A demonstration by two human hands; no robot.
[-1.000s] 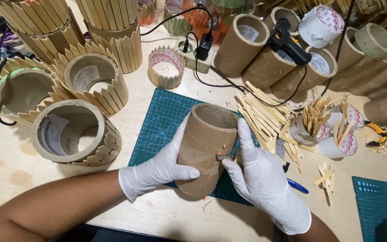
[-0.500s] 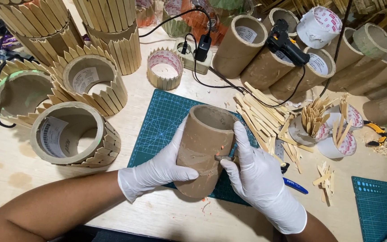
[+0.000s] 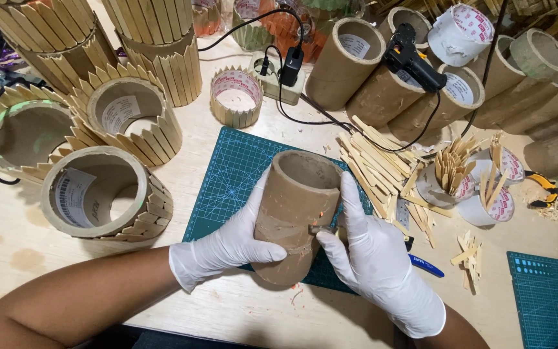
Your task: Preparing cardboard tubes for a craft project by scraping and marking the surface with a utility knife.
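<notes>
Both hands wear white gloves and grip a bare cardboard tube [image 3: 295,213], tilted with its open mouth away from the person, over the near edge of the teal cutting mat [image 3: 227,181] at the table's middle. The left hand [image 3: 227,249] wraps the tube's left side, fingers closed against it. The right hand [image 3: 372,258] clamps the right side, thumb pressing a small piece on the tube wall. Just right of the mat lies a heap of wooden sticks [image 3: 376,165]. Near the left edge, a stick-clad tube [image 3: 101,194] lies on its side. A black glue gun [image 3: 411,58] rests on tubes at the far edge.
</notes>
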